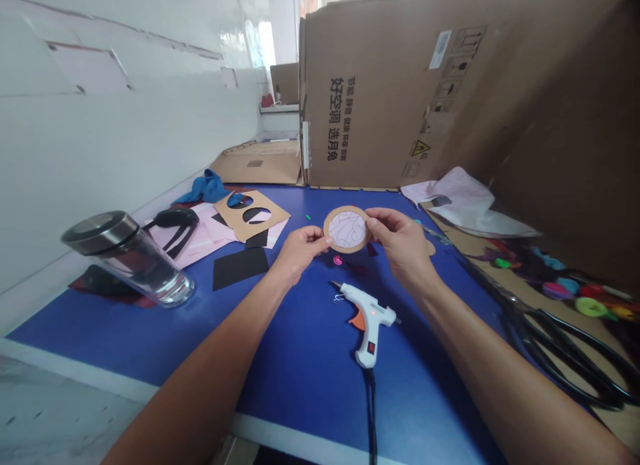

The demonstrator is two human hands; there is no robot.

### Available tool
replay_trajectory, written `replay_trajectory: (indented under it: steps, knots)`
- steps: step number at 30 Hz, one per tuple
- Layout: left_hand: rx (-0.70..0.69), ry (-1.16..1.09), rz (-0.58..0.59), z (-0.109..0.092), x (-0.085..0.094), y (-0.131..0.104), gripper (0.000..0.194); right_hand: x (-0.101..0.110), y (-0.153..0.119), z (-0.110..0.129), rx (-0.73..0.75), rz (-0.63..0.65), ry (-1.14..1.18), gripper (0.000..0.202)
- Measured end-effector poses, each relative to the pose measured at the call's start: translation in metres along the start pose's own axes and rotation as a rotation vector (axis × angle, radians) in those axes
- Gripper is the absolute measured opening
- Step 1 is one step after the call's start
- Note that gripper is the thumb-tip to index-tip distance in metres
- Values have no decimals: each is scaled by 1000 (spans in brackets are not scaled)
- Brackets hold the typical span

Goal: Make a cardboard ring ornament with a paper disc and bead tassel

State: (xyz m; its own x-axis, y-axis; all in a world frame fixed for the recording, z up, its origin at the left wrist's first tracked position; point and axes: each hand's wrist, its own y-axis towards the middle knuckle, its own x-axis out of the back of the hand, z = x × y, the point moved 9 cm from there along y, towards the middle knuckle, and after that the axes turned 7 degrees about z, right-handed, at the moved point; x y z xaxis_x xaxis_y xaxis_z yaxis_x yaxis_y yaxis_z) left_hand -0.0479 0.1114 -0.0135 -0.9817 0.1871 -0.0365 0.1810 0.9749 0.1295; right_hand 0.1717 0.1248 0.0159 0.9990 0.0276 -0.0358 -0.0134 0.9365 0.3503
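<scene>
A round cardboard disc [347, 229] with a white patterned centre is held up over the blue table [305, 358]. My left hand [300, 253] pinches its left edge, while my right hand [400, 241] grips the right edge between thumb and fingers. Below the disc lies a white glue gun [371, 315] with an orange trigger and a black cord, its nozzle pointing to the upper left. A small pink round piece [338, 259] is just under the disc.
A glass bottle [150, 271] lies tilted at left, near black card [241, 268] and cardboard with round holes [250, 215]. Large black scissors [560, 345] and colourful craft bits [557, 290] are at right. A big cardboard box [380, 98] stands behind.
</scene>
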Motion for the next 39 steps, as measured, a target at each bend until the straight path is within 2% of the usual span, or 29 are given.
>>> replay_trajectory:
  steps: [4,8,15,28,35,39]
  knots:
    - [-39,8,-73,-5,9,0,29,-10,-3,-10,-102,91,50,45]
    - [-49,24,-112,-6,14,-1,31,-19,-7,-13,-133,165,34,38]
    - [-75,33,-129,-10,15,-1,29,-17,-6,-12,-124,159,-32,35]
    - [-59,-31,-173,-10,21,0,42,-18,-5,-11,-94,189,-65,34]
    - [-88,14,-174,-14,20,-1,33,-21,-5,-11,-82,223,-71,29]
    - [-98,42,-193,-14,24,-2,36,-19,-5,-11,-69,226,-96,30]
